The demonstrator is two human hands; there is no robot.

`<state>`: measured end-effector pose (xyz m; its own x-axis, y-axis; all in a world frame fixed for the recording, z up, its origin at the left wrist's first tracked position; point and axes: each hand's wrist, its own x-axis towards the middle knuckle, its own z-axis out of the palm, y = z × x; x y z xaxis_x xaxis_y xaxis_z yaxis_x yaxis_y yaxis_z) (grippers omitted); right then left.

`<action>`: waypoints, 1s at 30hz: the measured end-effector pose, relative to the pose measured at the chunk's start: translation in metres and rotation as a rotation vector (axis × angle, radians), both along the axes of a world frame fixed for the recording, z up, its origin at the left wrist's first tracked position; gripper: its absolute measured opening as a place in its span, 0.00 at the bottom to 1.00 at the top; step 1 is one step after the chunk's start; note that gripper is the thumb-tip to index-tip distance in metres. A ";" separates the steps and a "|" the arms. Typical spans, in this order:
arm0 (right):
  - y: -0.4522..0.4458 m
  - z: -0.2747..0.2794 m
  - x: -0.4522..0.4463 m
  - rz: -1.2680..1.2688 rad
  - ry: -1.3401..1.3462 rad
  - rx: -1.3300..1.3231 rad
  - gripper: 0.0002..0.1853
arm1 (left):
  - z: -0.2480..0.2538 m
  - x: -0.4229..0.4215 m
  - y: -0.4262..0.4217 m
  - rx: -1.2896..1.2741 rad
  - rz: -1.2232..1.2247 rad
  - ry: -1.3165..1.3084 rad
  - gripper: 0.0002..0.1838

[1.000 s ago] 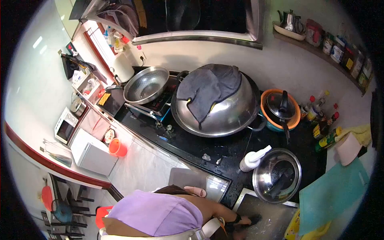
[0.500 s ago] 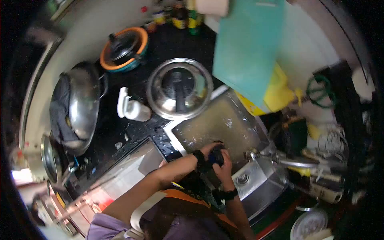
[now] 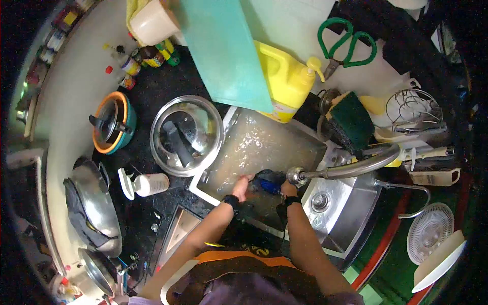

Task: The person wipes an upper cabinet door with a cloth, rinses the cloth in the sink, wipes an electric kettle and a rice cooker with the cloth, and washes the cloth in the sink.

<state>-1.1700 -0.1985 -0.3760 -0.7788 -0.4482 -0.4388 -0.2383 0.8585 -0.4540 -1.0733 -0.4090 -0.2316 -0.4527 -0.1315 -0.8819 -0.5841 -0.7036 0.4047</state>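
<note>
A dark blue and black cloth-like item (image 3: 269, 181) is stretched between my two hands over the cloudy water in the left sink basin (image 3: 216, 179). My left hand (image 3: 241, 187) pinches its left edge, fingertips closed together. My right hand (image 3: 288, 189) grips its right end beside the faucet head (image 3: 297, 176), which partly hides the fingers. Both wrists wear black bands. The item's exact kind cannot be made out.
The curved metal faucet (image 3: 356, 170) reaches over the right basin (image 3: 325, 216). A glass lid (image 3: 208, 119), a white spray bottle (image 3: 152, 184), a teal board (image 3: 223, 56) and a yellow jug (image 3: 290, 76) surround the sink. A green scouring pad (image 3: 351, 119) stands at right.
The head view has turned and sharpened. My hands have moved apart, from close together around the dark item to either side of it, spreading it out.
</note>
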 end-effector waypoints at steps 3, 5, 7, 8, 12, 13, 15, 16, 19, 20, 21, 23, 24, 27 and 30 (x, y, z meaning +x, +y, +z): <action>-0.035 0.142 0.007 -0.390 -0.595 -0.203 0.30 | 0.007 -0.009 -0.001 0.208 -0.099 -0.070 0.36; -0.044 0.160 0.012 -0.442 -0.712 -0.694 0.31 | 0.004 -0.016 0.004 0.319 -0.117 -0.020 0.37; -0.049 0.177 0.032 -0.122 -0.406 -0.828 0.31 | -0.005 -0.019 0.014 0.398 -0.005 0.082 0.36; -0.055 0.200 0.044 -0.042 -0.396 -0.929 0.29 | 0.010 -0.022 0.010 0.290 -0.131 0.256 0.32; -0.075 0.247 0.056 0.025 -0.006 -0.877 0.24 | -0.061 0.008 0.015 1.215 0.104 0.454 0.23; -0.079 0.232 0.053 -0.131 0.001 -0.819 0.24 | -0.063 0.009 0.023 0.833 0.212 0.521 0.21; -0.085 0.207 0.041 -0.480 -0.335 -0.732 0.28 | -0.109 0.023 0.012 0.158 -0.155 0.539 0.17; -0.085 0.182 0.029 -0.454 -0.189 -0.571 0.29 | -0.044 -0.001 0.011 0.405 0.158 0.218 0.16; -0.059 0.148 0.000 -0.324 0.030 -0.563 0.28 | -0.016 -0.011 -0.002 0.266 0.073 0.179 0.14; -0.058 0.141 -0.003 -0.243 0.107 -0.449 0.30 | -0.018 -0.009 -0.007 0.260 0.074 0.175 0.14; -0.059 0.134 -0.008 -0.160 0.187 -0.337 0.32 | -0.016 -0.011 -0.013 0.222 0.211 0.175 0.13; -0.053 0.125 0.001 0.104 0.221 -0.284 0.31 | -0.009 -0.007 -0.023 -0.068 0.247 0.077 0.16; -0.045 0.118 0.010 0.362 0.258 -0.224 0.31 | 0.003 -0.009 -0.022 -0.069 0.257 0.073 0.16; -0.024 -0.083 0.045 0.041 0.002 -0.300 0.26 | -0.012 -0.008 -0.023 -0.393 0.177 0.026 0.29; -0.062 0.097 0.008 0.362 -0.149 0.280 0.21 | 0.011 -0.008 -0.010 -0.366 0.067 0.019 0.29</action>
